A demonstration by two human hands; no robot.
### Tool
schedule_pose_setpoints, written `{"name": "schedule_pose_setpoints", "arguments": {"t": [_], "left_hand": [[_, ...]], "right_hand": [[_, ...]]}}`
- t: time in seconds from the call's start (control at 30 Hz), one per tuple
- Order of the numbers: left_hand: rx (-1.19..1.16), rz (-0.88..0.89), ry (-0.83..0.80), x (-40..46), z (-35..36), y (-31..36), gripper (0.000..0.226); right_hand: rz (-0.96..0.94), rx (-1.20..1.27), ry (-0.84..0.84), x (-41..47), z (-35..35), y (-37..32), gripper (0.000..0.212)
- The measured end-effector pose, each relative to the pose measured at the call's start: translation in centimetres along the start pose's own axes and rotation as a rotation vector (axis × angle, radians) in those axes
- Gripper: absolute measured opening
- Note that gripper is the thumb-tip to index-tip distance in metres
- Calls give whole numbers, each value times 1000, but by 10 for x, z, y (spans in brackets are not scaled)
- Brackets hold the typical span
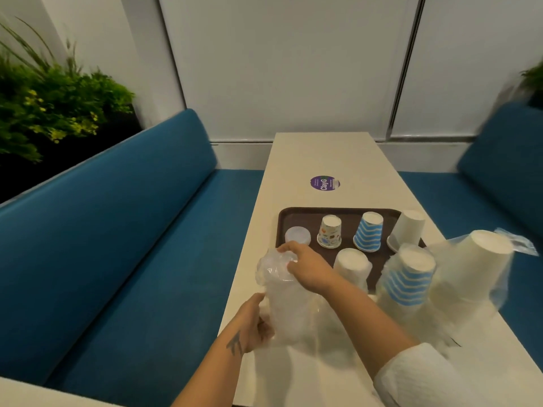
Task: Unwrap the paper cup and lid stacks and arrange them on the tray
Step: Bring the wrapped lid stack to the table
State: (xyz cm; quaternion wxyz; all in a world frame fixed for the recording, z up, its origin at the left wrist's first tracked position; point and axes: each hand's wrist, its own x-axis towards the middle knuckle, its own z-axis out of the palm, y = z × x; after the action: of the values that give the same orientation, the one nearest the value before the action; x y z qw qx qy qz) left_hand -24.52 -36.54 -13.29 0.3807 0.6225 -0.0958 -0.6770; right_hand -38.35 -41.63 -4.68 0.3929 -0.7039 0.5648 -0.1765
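A tall lid stack in clear plastic wrap (286, 306) stands at the table's left edge. My left hand (255, 324) grips its lower side. My right hand (305, 264) pinches the crumpled wrap at its top. Behind it lies a brown tray (302, 214) carrying a small lid stack (297, 235), a patterned cup (330, 231), a blue-striped cup (368, 232), a white cup (408, 229) and a white cup stack (352, 267), all upside down. To the right stand a wrapped blue-striped cup stack (407, 277) and a wrapped white cup stack (473, 265).
The narrow cream table (323, 154) runs between two blue benches (132, 230). A purple round sticker (324, 182) lies beyond the tray. Green plants (53, 98) fill the far left. White wall panels close the back.
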Motion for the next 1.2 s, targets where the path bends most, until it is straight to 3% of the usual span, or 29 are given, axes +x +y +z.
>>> {"name": "schedule_pose_setpoints", "arguments": {"t": [0.1,0.13,0.3,0.37,0.43,0.63,0.93,1.2], "left_hand": [[159,87,8,-1,-7,6,15],[234,153,-4,0,-10,7,22],[490,554,-152,-1,-8,-14,106],[586,669,-39,2,3,-34,134],[614,757,38,7,12,-50,147],[529,854,178,23,26,-55,141],[660,923,255,28,12,-49,138],[590,930,157,18,5,-53,139]], "right_hand": [[26,-2,4,1,-1,4,49],[28,6,5,1,-2,5,48],[34,26,27,5,-5,2,47],[44,53,52,7,-5,2,50],[52,75,60,7,-4,1,53],[88,21,97,9,-3,7,39],[126,-19,120,11,1,6,31],[76,241,165,-5,4,-8,51]]}}
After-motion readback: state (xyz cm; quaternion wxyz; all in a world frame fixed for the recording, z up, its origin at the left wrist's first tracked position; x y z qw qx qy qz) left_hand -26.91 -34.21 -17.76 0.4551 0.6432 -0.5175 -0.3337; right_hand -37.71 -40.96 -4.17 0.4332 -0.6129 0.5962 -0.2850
